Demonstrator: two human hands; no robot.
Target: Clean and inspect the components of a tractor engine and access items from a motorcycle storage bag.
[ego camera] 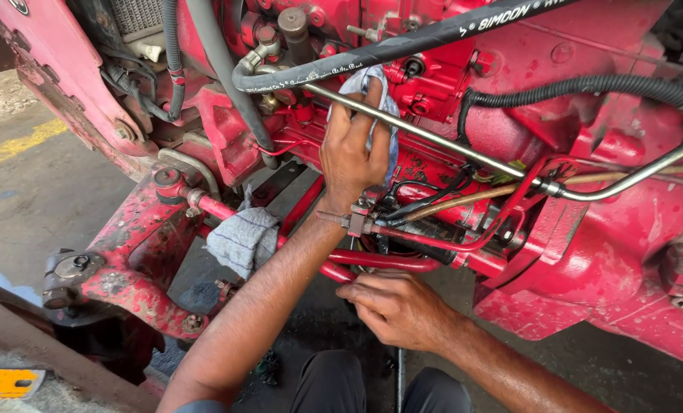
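My left hand [351, 149] presses a pale blue-grey cloth [370, 82] against the red engine block [510, 115], fingers closed around the cloth just behind a thin metal rod [433, 138]. My right hand [395, 306] rests lower down, beneath a bundle of red pipes [387, 261], fingers curled and touching the underside; I cannot see anything held in it. A black rubber hose [402, 44] runs across above the left hand.
A second grey checked rag [243, 239] hangs on the red frame at the left. A corrugated black hose [586, 86] and a bent metal tube [632, 177] cross at the right. Concrete floor with a yellow stripe [12, 145] lies at far left.
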